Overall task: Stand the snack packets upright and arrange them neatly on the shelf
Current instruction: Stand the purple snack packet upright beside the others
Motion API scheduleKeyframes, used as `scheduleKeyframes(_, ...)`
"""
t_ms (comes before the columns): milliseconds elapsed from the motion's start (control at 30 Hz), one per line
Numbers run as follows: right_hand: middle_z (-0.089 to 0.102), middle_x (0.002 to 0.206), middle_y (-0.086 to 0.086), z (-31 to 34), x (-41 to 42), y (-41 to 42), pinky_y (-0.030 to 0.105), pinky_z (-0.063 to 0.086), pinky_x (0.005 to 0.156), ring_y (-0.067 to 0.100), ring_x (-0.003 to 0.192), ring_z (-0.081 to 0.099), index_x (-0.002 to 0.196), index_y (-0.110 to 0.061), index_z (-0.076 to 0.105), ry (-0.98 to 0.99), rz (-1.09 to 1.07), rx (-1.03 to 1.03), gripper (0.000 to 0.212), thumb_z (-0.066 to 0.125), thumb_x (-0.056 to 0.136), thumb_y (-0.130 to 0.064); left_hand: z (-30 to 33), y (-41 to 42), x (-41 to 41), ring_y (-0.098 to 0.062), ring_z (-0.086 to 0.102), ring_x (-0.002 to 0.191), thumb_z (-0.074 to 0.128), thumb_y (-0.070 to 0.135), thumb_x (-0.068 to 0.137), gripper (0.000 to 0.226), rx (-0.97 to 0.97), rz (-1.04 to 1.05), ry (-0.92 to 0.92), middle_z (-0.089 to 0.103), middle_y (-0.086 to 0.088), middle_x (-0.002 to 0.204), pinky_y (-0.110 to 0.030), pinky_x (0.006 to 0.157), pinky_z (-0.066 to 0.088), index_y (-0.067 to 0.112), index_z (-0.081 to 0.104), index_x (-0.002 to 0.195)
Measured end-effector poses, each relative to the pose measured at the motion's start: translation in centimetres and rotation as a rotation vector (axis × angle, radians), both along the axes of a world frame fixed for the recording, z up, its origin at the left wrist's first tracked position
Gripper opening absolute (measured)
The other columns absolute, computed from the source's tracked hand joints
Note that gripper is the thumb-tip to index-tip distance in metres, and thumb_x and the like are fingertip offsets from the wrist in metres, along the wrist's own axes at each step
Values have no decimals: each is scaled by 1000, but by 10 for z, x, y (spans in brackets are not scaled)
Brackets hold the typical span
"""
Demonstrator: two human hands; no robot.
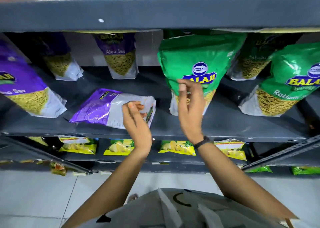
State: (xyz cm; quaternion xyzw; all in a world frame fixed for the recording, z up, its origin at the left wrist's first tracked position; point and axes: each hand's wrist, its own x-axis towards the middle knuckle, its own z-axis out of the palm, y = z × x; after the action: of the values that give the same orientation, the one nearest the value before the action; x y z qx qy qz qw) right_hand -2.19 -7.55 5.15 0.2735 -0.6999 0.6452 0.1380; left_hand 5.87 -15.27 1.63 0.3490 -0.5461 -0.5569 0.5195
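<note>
Snack packets filled the dark shelf [225,123]: purple ones stood upright at the left and back, green ones at the right. One purple packet [103,108] lay flat near the front edge, and I saw my left hand [136,117] pinching its white end. My right hand [190,103] hung loosely curled before the upright green packet [195,59]; I couldn't tell whether it touched.

Right hand [188,103] motion-blurred, covering green packet's [199,58] lettering, far-left purple packet [20,89] cut by edge
</note>
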Motion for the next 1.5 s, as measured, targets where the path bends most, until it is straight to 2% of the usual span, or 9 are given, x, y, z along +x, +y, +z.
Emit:
scheduleKeyframes(200,66,105,20,-9,-22,-122,37,50,87,31,96,64,106,-6,64,88,406,573,26,51,90,-22,-37,-79,46,-29,48,80,51,23,91,20,522,349,-119,47,-7,82,-35,72,39,26,39,75)
scheduleKeyframes(333,61,128,19,-33,-40,-186,37,44,97,35,118,57,117,-10,62,-118,568,1151,43,43,94,-41,-42,-111,70,-23,54,86,52,33,92,20,993,-34,-118,49,-12,108,-32,74,49,17,46,104)
scheduleKeyframes(467,62,126,16,-47,-42,-202,33,41,96,27,114,56,117,-10,62,-135,610,1247,42,43,95,-41,-30,-134,75,-19,60,65,54,27,92,17,986,-198,-125,59,-11,91,-37,85,46,10,53,93)
scheduleKeyframes(600,59,90,10,-40,-42,-180,24,40,72,17,88,50,91,-8,66,-363,648,1002,28,54,91,-33,-25,-149,75,-14,61,45,42,20,98,12,919,-210,-161,56,-10,75,-39,70,54,10,48,98)
scheduleKeyframes(800,64,61,-15,-15,-21,-144,9,42,58,-9,52,51,107,-3,61,-515,526,347,23,63,86,-12,10,-193,70,-21,52,89,43,29,97,23,358,-410,-132,58,-4,87,-38,68,56,22,57,80)
scheduleKeyframes(1067,66,92,5,-35,10,-162,10,50,74,-12,72,63,108,2,53,-432,288,119,24,60,85,0,22,-270,46,-18,51,93,46,52,80,23,-110,-582,-234,62,1,90,-64,95,45,41,65,75)
scheduleKeyframes(1233,63,110,12,-55,28,-162,16,51,78,-11,81,64,108,-12,51,-509,186,90,22,59,88,-7,4,-271,57,-19,57,99,41,58,83,33,-122,-648,-266,65,-4,103,-62,97,45,34,63,84)
scheduleKeyframes(1333,60,120,13,-59,52,-165,26,47,94,16,108,61,122,-12,50,-569,-21,-93,39,63,86,-21,6,-267,60,-14,53,123,26,73,80,56,140,-645,-212,61,3,129,-47,112,34,37,61,104)
scheduleKeyframes(1500,53,112,1,-72,135,-181,10,41,81,2,95,53,117,-15,49,-798,-190,-281,22,47,95,-17,-8,-264,56,-14,46,131,1,66,88,70,402,-726,-168,52,5,138,-37,116,29,32,48,126)
